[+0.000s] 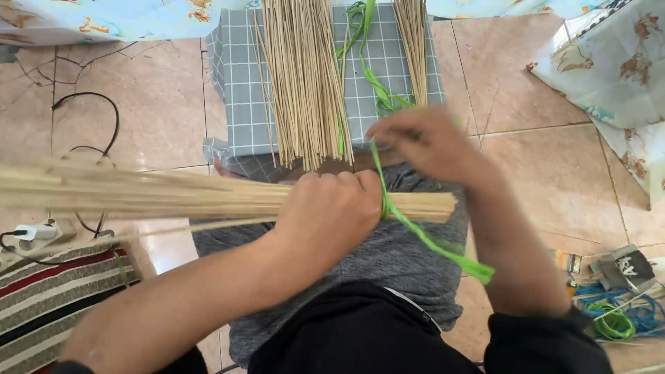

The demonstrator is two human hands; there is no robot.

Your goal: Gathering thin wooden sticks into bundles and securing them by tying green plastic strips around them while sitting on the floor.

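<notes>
My left hand (329, 208) is closed around a thick bundle of thin pale sticks (159, 195) that lies across my lap and reaches out to the left. A green plastic strip (422, 239) is wrapped around the bundle near its right end, its tail trailing down to the right. My right hand (419, 142) is just above the bundle's end, fingers pinched on the upper part of that green strip.
Two piles of loose sticks (305, 76) and more green strip (377, 90) lie on a grey checked cloth (239, 90) ahead of my knees. A striped cloth (48, 291) and a cable (90, 125) are at left; coiled blue and green cord (623, 318) at right, on a tiled floor.
</notes>
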